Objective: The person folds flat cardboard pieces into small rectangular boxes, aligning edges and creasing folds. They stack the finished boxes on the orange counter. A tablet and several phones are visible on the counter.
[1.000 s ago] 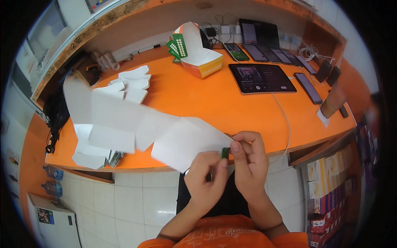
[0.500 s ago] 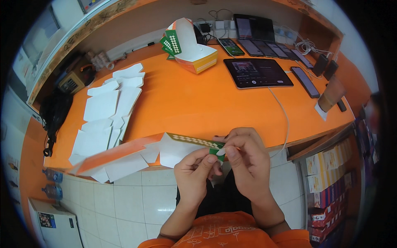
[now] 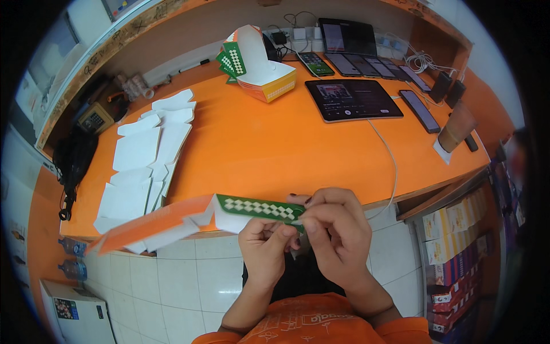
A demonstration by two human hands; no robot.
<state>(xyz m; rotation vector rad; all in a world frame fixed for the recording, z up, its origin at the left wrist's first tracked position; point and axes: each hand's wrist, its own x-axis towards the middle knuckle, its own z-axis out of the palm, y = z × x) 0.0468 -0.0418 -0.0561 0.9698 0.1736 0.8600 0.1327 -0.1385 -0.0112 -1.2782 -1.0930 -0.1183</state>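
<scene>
Both my hands hold one partly folded cardboard food box (image 3: 166, 217), orange and white with a green checkered side panel. It stretches off to the left over the table's front edge. My left hand (image 3: 263, 246) pinches the panel's right end from below, thumb on top. My right hand (image 3: 338, 229) grips the same green corner between thumb and fingers, where the small flaps overlap; the exact fit of the flaps is hidden by my fingers. Flat white box blanks (image 3: 140, 152) lie overlapped on the table to the left. Folded boxes (image 3: 266, 77) sit nested at the back.
On the orange table (image 3: 246, 149), a tablet (image 3: 352, 100) with a white cable and several phones (image 3: 421, 112) lie to the right. A plastic cup with a brown drink (image 3: 456, 132) stands near the right edge. Stacked packages (image 3: 452, 258) fill a shelf below right.
The green panel has turned to face up more, and the box has swung slightly leftward and down. My right hand has lowered a little; both hands keep their grip.
</scene>
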